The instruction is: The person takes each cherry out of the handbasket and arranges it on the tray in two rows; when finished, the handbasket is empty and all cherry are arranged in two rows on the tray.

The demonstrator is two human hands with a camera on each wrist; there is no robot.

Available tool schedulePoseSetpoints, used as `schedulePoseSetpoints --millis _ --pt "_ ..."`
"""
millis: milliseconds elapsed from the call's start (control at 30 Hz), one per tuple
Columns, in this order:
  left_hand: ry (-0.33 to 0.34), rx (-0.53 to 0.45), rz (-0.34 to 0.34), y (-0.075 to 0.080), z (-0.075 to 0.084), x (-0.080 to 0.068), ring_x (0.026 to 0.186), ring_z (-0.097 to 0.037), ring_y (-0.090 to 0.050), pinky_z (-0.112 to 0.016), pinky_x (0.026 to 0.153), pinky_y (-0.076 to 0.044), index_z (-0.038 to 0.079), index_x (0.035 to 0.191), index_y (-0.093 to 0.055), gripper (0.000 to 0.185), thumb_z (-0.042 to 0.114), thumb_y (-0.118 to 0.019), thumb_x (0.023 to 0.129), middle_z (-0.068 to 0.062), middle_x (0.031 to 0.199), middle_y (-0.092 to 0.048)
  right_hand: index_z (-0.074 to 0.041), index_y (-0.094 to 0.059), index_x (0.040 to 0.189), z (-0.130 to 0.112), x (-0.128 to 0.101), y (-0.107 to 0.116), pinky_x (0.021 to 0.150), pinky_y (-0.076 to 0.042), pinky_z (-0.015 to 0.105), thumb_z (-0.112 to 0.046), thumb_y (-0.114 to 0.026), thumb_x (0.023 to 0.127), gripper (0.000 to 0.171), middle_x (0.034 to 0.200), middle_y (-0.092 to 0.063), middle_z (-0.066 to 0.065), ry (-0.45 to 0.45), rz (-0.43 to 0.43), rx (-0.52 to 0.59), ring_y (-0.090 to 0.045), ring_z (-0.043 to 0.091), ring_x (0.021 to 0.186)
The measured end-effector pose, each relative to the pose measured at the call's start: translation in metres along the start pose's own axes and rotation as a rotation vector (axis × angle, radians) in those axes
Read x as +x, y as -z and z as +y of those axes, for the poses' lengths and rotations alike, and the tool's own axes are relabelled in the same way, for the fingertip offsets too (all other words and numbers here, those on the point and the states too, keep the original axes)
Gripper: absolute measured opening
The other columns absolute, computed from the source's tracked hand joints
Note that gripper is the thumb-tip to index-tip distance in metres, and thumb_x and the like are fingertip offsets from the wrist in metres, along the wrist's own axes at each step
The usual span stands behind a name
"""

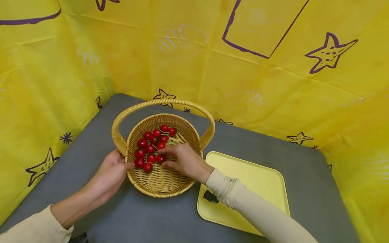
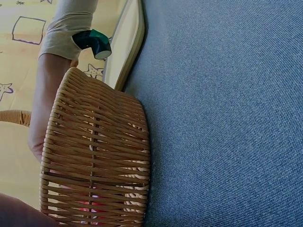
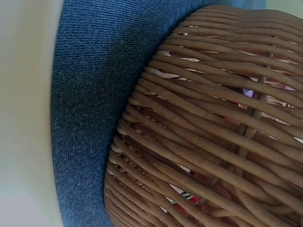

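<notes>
A round wicker basket (image 1: 164, 193) with an arched handle (image 1: 165, 101) stands on the grey cloth, several red cherries (image 1: 148, 135) clustered in its left half. My left hand (image 1: 113, 168) grips the rim at the handle's left foot, thumb over the edge. Inside the basket, my right hand (image 1: 186, 160) has its thumb and index finger around a dark red cherry (image 1: 161, 159) at the cluster's right side. In the left wrist view the woven basket wall (image 2: 97, 142) hides most of the fruit. Red cherries show through gaps in the weave (image 3: 227, 137) in the right wrist view.
A pale yellow tray (image 1: 267, 179) lies right of the basket, under my right forearm. Something dark green and curved (image 2: 97, 43) sits at the right sleeve. Yellow printed cloth (image 1: 194, 67) walls the grey table surface (image 1: 164, 219) at the back and sides.
</notes>
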State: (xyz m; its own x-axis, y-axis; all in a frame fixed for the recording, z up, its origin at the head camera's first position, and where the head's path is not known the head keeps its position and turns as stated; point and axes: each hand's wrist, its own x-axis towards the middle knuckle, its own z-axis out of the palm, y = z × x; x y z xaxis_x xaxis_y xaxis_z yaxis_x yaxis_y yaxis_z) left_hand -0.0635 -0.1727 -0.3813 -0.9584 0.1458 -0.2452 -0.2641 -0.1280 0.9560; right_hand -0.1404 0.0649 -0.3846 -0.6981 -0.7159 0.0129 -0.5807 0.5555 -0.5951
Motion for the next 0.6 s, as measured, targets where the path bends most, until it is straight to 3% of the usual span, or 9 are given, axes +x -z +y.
schedulePoseSetpoints --millis 267,367,600 --pt "0.011 -0.004 -0.007 0.002 -0.001 -0.001 0.16 -0.026 -0.001 -0.053 0.129 -0.005 0.0 0.167 0.006 0.086 -0.015 -0.04 0.096 -0.014 0.175 -0.003 -0.012 -0.076 0.13 -0.001 0.001 -0.003 0.087 -0.054 0.018 -0.014 -0.08 0.096 0.035 0.122 -0.078 0.0 -0.024 -0.015 0.006 -0.071 0.01 0.105" --pt "0.009 -0.007 -0.009 0.002 -0.001 -0.001 0.161 -0.026 0.001 -0.052 0.129 -0.004 0.001 0.168 0.008 0.087 -0.015 -0.04 0.097 -0.013 0.176 -0.001 -0.013 -0.077 0.13 -0.004 -0.001 0.0 0.091 -0.054 0.017 -0.013 -0.079 0.097 0.033 0.122 -0.077 -0.001 -0.013 0.002 0.014 -0.071 0.008 0.109" --pt "0.002 -0.027 -0.022 0.002 -0.001 -0.001 0.161 -0.025 0.005 -0.051 0.129 -0.001 0.003 0.167 0.011 0.088 -0.015 -0.039 0.097 -0.011 0.176 0.003 -0.017 -0.077 0.129 -0.022 -0.029 0.032 0.098 -0.055 0.022 -0.012 -0.078 0.097 0.032 0.124 -0.077 -0.007 0.049 0.109 0.094 -0.068 0.003 0.117"
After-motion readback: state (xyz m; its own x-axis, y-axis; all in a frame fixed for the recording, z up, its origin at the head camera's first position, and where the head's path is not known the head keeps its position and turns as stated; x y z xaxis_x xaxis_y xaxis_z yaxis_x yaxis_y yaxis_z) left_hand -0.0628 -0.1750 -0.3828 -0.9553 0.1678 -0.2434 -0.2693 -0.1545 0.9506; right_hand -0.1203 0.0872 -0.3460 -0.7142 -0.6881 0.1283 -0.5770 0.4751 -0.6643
